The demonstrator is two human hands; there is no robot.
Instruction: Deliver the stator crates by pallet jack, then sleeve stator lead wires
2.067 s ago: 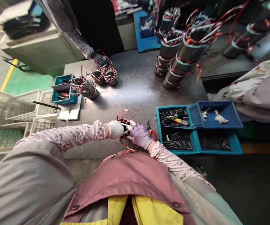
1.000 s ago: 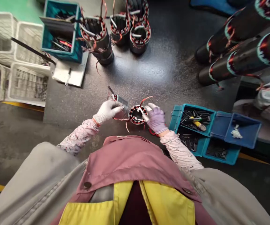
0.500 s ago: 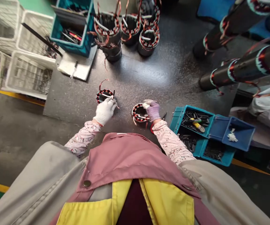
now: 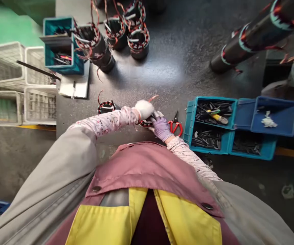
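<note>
Head view: wound stator (image 4: 143, 124) between left fingers (image 4: 147, 109) and right fingers (image 4: 155, 118).

The white-gloved left hand (image 4: 143, 109) is reaching across, leaving the small wound stator (image 4: 106, 107) lying alone on the bench (image 4: 162, 85). It is now closing over the second wound stator (image 4: 145, 123) held by the purple-gloved right hand (image 4: 161, 126), while red-handled snips (image 4: 175, 125) are coming fully into view.
</note>
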